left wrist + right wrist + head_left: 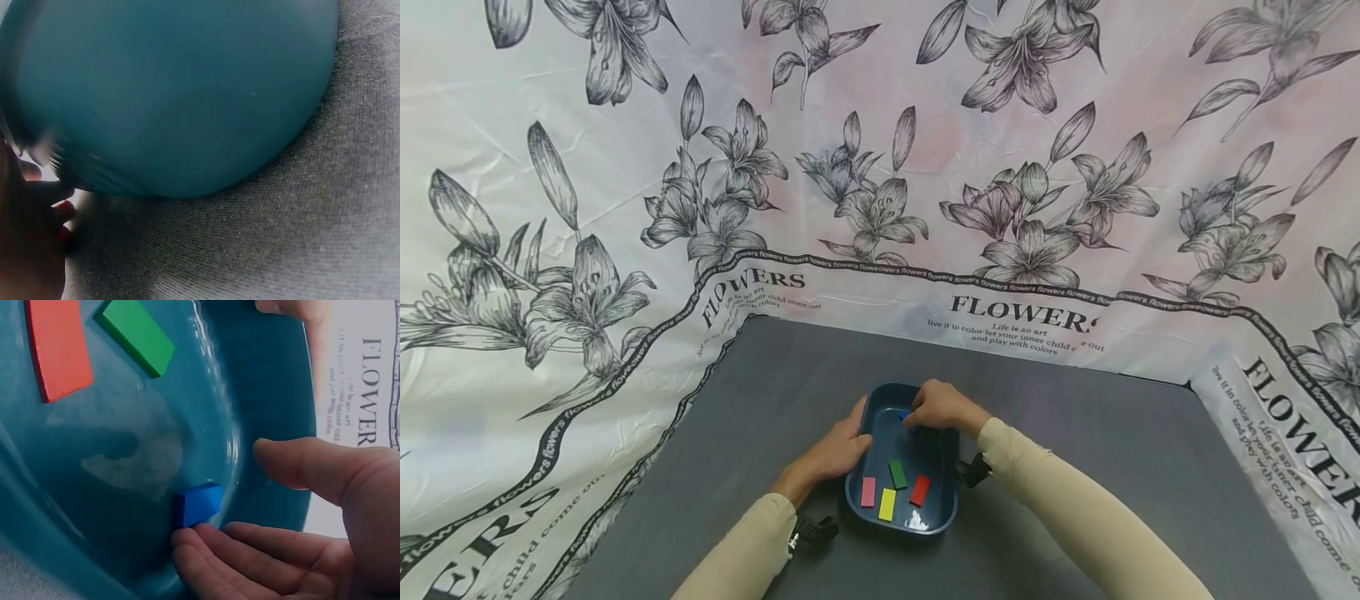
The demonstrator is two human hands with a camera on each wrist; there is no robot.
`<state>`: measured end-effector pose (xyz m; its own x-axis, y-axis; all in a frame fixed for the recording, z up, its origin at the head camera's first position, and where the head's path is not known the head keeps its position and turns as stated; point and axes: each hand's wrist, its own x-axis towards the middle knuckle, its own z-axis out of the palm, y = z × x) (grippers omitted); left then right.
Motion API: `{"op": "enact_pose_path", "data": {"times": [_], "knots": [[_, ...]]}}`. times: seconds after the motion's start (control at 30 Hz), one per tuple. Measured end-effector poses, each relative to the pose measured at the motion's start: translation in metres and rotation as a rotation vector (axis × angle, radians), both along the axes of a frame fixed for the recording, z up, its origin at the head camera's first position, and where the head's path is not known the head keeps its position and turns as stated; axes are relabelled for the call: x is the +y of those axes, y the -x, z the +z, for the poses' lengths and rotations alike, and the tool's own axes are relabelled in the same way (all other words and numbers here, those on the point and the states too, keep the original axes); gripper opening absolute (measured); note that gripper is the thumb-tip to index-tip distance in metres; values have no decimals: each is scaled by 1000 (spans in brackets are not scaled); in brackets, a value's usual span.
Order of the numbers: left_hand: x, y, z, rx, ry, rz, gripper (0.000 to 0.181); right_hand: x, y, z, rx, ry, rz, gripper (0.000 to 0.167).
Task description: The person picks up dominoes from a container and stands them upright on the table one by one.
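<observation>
A deep blue plastic tray [925, 454] with rounded corners is on the dark table. My left hand [838, 446] grips its left wall, the thumb over the rim and the fingers outside. Inside the far end, my right hand [946, 406] reaches down to a blue block [199, 505]. Its fingertips touch the block's side in the right wrist view, while the thumb stays apart from it. Toward the near end lie a green block [897, 475], a red block [920, 490], a yellow block [887, 505] and a pink block [868, 492].
Dark grey cloth covers the table [760, 400]. A white flower-printed curtain [880, 292] hangs around its back and sides. Both wrists wear black straps with a device [973, 471].
</observation>
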<state>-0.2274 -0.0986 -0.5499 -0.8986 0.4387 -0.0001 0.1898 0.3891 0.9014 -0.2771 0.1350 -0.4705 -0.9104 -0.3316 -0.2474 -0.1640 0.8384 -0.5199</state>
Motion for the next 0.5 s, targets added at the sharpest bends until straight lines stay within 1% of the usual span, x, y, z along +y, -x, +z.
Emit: {"op": "enact_pose_path", "data": {"times": [0.1, 0.23, 0.33, 0.43, 0.5], "knots": [[0, 0, 0, -3, 5, -2, 81, -2, 2, -4, -12, 25, -3, 23], [-1, 0, 0, 0, 15, 0, 81, -5, 3, -8, -31, 64, -14, 29], [-1, 0, 1, -1, 14, -2, 81, -7, 2, -10, -21, 79, -26, 20], [-1, 1, 0, 6, 15, -9, 80, -9, 0, -11, -3, 93, -29, 26], [-2, 1, -1, 7, 17, -13, 79, -11, -2, -11, 0, 108, -21, 25]]}}
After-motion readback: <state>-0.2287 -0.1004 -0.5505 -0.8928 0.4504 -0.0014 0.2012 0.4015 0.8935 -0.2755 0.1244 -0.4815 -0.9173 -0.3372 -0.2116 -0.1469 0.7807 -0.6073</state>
